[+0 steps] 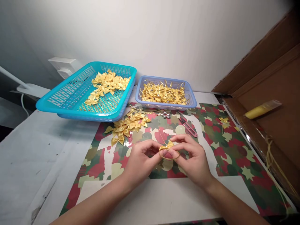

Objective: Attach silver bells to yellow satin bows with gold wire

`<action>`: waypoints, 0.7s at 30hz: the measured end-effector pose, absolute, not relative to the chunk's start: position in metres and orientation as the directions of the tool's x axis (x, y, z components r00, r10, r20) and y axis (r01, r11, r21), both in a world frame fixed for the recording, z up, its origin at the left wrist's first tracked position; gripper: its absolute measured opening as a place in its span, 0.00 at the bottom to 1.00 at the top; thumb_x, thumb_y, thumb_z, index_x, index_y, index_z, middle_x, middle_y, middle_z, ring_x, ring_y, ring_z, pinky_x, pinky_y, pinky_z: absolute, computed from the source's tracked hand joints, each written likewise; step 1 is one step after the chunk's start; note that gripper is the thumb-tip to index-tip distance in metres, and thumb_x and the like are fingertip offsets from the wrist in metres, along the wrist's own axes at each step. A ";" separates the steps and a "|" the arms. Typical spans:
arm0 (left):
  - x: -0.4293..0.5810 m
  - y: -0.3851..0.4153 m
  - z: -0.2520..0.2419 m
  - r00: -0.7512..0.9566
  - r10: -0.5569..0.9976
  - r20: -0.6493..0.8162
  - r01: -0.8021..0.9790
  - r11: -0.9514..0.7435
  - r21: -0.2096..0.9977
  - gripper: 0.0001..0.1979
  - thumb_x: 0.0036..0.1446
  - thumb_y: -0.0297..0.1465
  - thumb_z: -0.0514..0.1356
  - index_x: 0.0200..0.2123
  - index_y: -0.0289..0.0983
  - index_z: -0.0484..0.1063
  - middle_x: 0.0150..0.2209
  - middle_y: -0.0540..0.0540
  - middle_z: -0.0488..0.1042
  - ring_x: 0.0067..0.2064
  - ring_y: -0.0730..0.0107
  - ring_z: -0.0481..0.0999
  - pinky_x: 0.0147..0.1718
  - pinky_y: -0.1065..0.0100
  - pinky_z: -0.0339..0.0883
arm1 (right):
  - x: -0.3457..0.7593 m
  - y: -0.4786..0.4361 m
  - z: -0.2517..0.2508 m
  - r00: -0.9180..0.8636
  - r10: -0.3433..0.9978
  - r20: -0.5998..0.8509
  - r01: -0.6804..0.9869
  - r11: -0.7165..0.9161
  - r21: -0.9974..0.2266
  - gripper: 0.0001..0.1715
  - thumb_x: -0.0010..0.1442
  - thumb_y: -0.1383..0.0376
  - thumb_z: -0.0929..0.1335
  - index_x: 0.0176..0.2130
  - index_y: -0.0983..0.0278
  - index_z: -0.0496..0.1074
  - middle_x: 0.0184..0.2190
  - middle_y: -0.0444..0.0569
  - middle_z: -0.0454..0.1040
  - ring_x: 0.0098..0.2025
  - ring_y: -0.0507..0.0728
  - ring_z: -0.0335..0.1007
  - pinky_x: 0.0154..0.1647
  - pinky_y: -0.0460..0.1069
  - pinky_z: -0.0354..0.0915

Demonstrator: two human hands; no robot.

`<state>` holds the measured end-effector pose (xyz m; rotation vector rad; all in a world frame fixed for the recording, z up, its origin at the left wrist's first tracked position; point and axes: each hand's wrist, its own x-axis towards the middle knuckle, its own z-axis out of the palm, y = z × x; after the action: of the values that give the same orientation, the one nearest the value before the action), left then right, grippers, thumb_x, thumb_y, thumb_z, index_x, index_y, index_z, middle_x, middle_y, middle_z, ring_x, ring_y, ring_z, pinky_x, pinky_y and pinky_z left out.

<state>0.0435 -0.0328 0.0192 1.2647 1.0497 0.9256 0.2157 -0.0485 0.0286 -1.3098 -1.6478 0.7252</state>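
Observation:
Both hands meet over the middle of the patterned sheet. Between the thumb and fingers of my left hand [146, 156] is a yellow ribbon bow [169, 144]. My right hand [193, 156] pinches the same bow from the other side. A thin gold ring [172, 158] loops out below the bow, around the thumb tips, and a pale thread stands up behind it. How ring and bow are joined is hidden by the fingers. Just beyond the hands lie a pile of loose yellow bows [127, 126], pink thread snips [188, 127] and small silver pieces [165, 115].
A turquoise basket [70, 110] holding loose bows stands at the back left. Beside it, a lilac basket [164, 106] is full of bows with gold rings. A cardboard wall [269, 78] bounds the right, with a yellow-filled tube [262, 108]. One bow [224, 122] lies at right.

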 end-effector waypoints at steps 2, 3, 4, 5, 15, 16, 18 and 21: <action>0.044 -0.033 0.020 0.274 0.957 -0.100 0.041 0.093 0.995 0.09 0.53 0.35 0.66 0.27 0.34 0.76 0.24 0.47 0.76 0.26 0.71 0.74 0.24 0.73 0.69 | 0.216 -0.049 0.030 -0.056 0.962 0.268 0.457 0.263 -0.850 0.05 0.56 0.65 0.71 0.30 0.57 0.79 0.40 0.49 0.77 0.45 0.59 0.72 0.45 0.54 0.70; 0.044 -0.033 0.021 0.273 0.957 -0.101 0.048 0.091 0.995 0.09 0.53 0.35 0.66 0.27 0.34 0.76 0.24 0.47 0.76 0.26 0.70 0.74 0.24 0.73 0.69 | 0.216 -0.049 0.031 -0.055 0.965 0.257 0.456 0.253 -0.853 0.05 0.56 0.65 0.71 0.30 0.57 0.79 0.41 0.50 0.77 0.46 0.60 0.73 0.45 0.54 0.70; 0.044 -0.032 0.021 0.273 0.957 -0.098 0.050 0.088 0.995 0.09 0.53 0.35 0.65 0.27 0.34 0.76 0.24 0.47 0.76 0.26 0.70 0.74 0.24 0.73 0.69 | 0.215 -0.049 0.032 -0.051 0.969 0.242 0.449 0.238 -0.861 0.05 0.56 0.65 0.71 0.30 0.57 0.80 0.41 0.50 0.78 0.47 0.60 0.73 0.45 0.55 0.70; 0.044 -0.032 0.021 0.275 0.957 -0.094 0.050 0.084 0.995 0.09 0.53 0.35 0.65 0.27 0.34 0.76 0.24 0.47 0.76 0.26 0.70 0.74 0.24 0.73 0.69 | 0.215 -0.049 0.032 -0.046 0.975 0.220 0.438 0.217 -0.873 0.06 0.56 0.65 0.71 0.29 0.57 0.80 0.40 0.50 0.79 0.47 0.61 0.73 0.44 0.54 0.71; 0.045 -0.031 0.021 0.284 0.951 -0.121 0.052 0.110 0.993 0.11 0.47 0.36 0.69 0.27 0.34 0.76 0.26 0.47 0.77 0.27 0.68 0.76 0.27 0.70 0.73 | 0.215 -0.050 0.033 -0.011 0.991 0.133 0.388 0.126 -0.913 0.06 0.55 0.65 0.71 0.27 0.60 0.79 0.27 0.48 0.78 0.34 0.57 0.73 0.29 0.49 0.69; 0.045 -0.031 0.021 0.284 0.951 -0.122 0.051 0.112 0.992 0.11 0.47 0.37 0.69 0.27 0.34 0.76 0.25 0.47 0.76 0.27 0.68 0.76 0.27 0.70 0.72 | 0.214 -0.050 0.032 -0.012 0.990 0.140 0.390 0.133 -0.911 0.06 0.55 0.65 0.71 0.27 0.60 0.78 0.27 0.48 0.78 0.34 0.57 0.73 0.29 0.49 0.69; 0.045 -0.031 0.020 0.281 0.952 -0.122 0.056 0.110 0.992 0.11 0.48 0.37 0.69 0.26 0.34 0.76 0.25 0.47 0.76 0.27 0.69 0.76 0.26 0.71 0.72 | 0.213 -0.050 0.032 -0.014 0.988 0.152 0.397 0.145 -0.906 0.05 0.55 0.65 0.71 0.27 0.60 0.78 0.27 0.48 0.78 0.33 0.57 0.73 0.28 0.49 0.69; 0.045 -0.032 0.019 0.278 0.954 -0.117 0.067 0.102 0.992 0.11 0.49 0.36 0.68 0.27 0.34 0.76 0.24 0.47 0.75 0.27 0.71 0.74 0.25 0.72 0.70 | 0.212 -0.050 0.031 -0.017 0.985 0.173 0.410 0.165 -0.897 0.06 0.55 0.66 0.71 0.27 0.60 0.78 0.27 0.48 0.78 0.33 0.57 0.72 0.27 0.48 0.68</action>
<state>0.0448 -0.0317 0.0188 1.2863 1.0843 0.8934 0.2122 -0.0497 0.0314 -1.3802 -1.5715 0.8327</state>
